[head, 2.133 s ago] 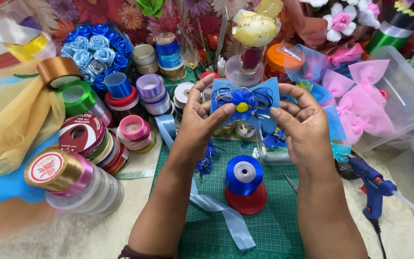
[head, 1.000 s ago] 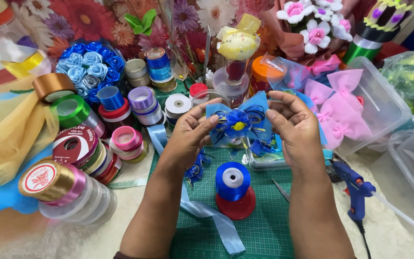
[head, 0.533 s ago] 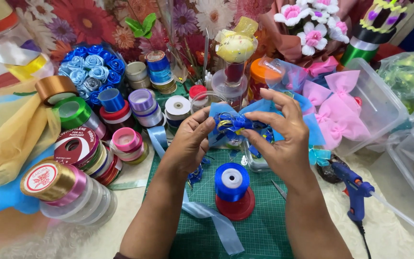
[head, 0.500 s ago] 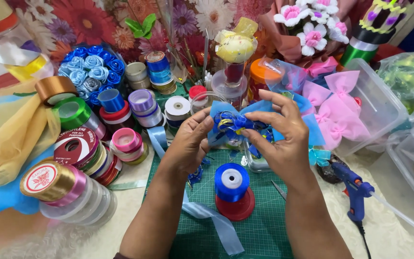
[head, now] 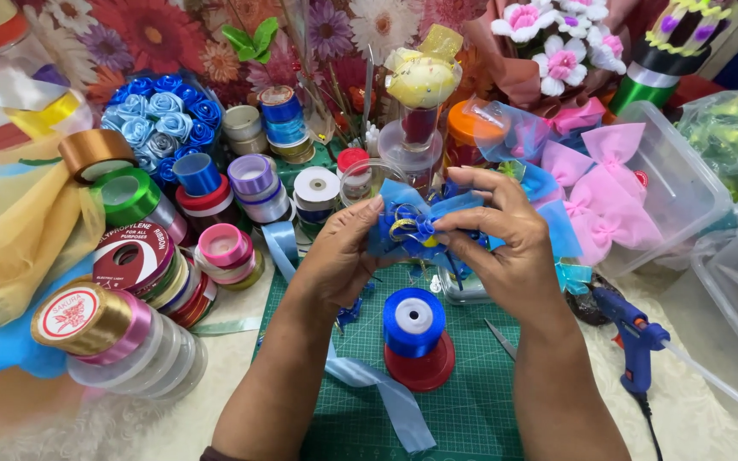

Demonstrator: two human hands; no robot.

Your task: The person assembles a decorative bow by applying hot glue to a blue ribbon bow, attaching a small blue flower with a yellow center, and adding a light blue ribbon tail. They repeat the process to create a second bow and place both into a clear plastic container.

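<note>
Blue ribbon bow (head: 416, 224) pinched between left hand (head: 341, 256) and right hand (head: 506, 243), above the green mat (head: 471, 401).

A green cutting mat (head: 471, 410) lies on the surface, carrying a blue ribbon spool (head: 414, 321) stacked on a red spool (head: 420, 369), with a loose pale-blue ribbon strip (head: 382, 403) trailing beside them. To the left stand many ribbon rolls, including a gold roll (head: 79, 318), a green roll (head: 130, 195) and a pink roll (head: 224, 248), with a cluster of blue ribbon roses (head: 160, 107) behind them. To the right, a blue glue gun (head: 629, 329) lies near a clear plastic box (head: 681, 183) holding pink bows (head: 612, 183).
</note>
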